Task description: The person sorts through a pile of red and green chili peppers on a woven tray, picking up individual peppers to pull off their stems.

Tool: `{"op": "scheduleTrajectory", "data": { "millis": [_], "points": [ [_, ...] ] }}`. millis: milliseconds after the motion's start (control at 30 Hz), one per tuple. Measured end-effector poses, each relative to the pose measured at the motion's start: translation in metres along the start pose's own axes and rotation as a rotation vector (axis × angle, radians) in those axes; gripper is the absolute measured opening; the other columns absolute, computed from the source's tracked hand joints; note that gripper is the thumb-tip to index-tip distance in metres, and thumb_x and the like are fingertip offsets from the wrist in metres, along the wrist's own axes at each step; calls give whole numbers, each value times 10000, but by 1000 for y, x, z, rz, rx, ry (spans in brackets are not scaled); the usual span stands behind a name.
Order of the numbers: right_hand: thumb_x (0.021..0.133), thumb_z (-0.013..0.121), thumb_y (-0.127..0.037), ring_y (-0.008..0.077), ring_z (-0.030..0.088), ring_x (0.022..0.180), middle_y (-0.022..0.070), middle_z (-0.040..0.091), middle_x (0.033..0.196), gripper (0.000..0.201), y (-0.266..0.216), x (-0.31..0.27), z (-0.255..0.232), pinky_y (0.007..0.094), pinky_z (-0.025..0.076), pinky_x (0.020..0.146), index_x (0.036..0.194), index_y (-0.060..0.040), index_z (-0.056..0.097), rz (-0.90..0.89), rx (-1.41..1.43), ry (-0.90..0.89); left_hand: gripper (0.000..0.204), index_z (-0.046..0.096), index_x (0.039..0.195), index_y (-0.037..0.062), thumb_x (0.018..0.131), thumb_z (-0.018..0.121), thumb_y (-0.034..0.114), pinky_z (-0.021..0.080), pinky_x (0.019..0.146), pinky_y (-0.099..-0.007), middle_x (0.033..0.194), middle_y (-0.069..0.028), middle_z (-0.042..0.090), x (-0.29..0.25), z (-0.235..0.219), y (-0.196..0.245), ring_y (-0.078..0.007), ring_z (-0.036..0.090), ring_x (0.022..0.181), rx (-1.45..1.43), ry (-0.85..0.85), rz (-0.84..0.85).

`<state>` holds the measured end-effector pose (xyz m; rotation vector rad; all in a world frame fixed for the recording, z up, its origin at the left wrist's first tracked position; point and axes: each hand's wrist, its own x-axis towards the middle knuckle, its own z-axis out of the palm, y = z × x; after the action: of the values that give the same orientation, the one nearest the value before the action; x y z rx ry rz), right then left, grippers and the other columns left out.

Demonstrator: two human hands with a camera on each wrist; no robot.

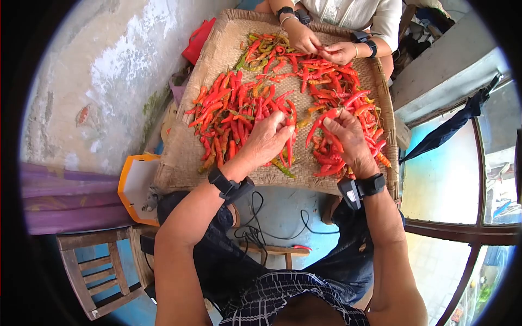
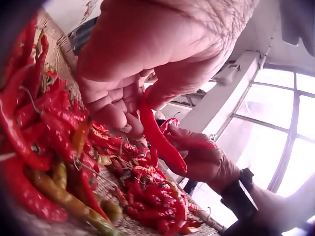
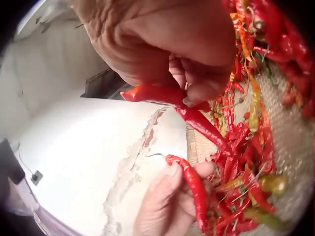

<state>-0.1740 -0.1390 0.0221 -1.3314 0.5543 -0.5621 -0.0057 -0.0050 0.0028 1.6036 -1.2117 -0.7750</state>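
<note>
My left hand pinches a red chili pepper between thumb and fingers, over the left heap of chilies. In the right wrist view that chili's thin green stem stands up past the thumb. Over the right heap, my right hand grips red chili pepper, its tip poking out to one side. A second red length hangs below the same fingers; whether it is part of the same chili I cannot tell. The hands are a short way apart, palms partly hidden.
A large woven tray bears the red, orange and green chilies. Across it, another person's hands hold a red chili. A wooden chair stands at left, a window at right. Black cables lie below the tray.
</note>
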Motion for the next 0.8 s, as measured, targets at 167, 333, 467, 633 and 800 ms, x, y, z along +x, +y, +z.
{"op": "scheduleTrajectory", "data": {
  "millis": [167, 333, 467, 633, 800],
  "points": [
    [883, 617, -146, 88, 570, 679, 7, 603, 790, 118, -2, -23, 22, 224, 459, 605, 940, -67, 552, 130, 96, -147, 255, 532, 1022, 41, 949, 486, 281, 512, 715, -298, 906, -57, 612, -11, 17, 6, -150, 620, 810, -973, -211, -402],
    [904, 596, -187, 69, 571, 709, -5, 616, 806, 157, -3, -25, 22, 208, 439, 589, 996, -74, 538, 99, -210, -353, 284, 507, 1087, 61, 933, 512, 299, 496, 636, -255, 858, -47, 605, -5, 27, -5, -125, 597, 705, -992, -234, -311],
    [903, 600, -201, 41, 536, 664, -12, 612, 798, 145, -12, -30, 21, 184, 430, 553, 974, -83, 556, 142, -124, -267, 142, 528, 1005, 65, 916, 555, 173, 473, 620, -225, 843, -17, 584, -11, 26, -10, -95, 567, 701, -848, -103, -437],
    [904, 580, -188, 86, 560, 613, 54, 655, 833, 111, -10, -6, -17, 219, 449, 520, 900, -77, 574, 62, 306, 107, 117, 521, 1005, 63, 919, 524, 143, 493, 641, -252, 895, -46, 572, -10, 26, -10, -115, 576, 738, -788, -64, -349],
    [904, 553, -353, 118, 520, 566, 59, 630, 820, 338, 1, 2, -21, 232, 402, 482, 1045, -47, 539, 188, 295, 209, 92, 535, 988, 70, 925, 523, 136, 502, 727, -265, 920, -29, 558, -6, 29, -7, -121, 579, 820, -796, -26, -250]
  ]
}}
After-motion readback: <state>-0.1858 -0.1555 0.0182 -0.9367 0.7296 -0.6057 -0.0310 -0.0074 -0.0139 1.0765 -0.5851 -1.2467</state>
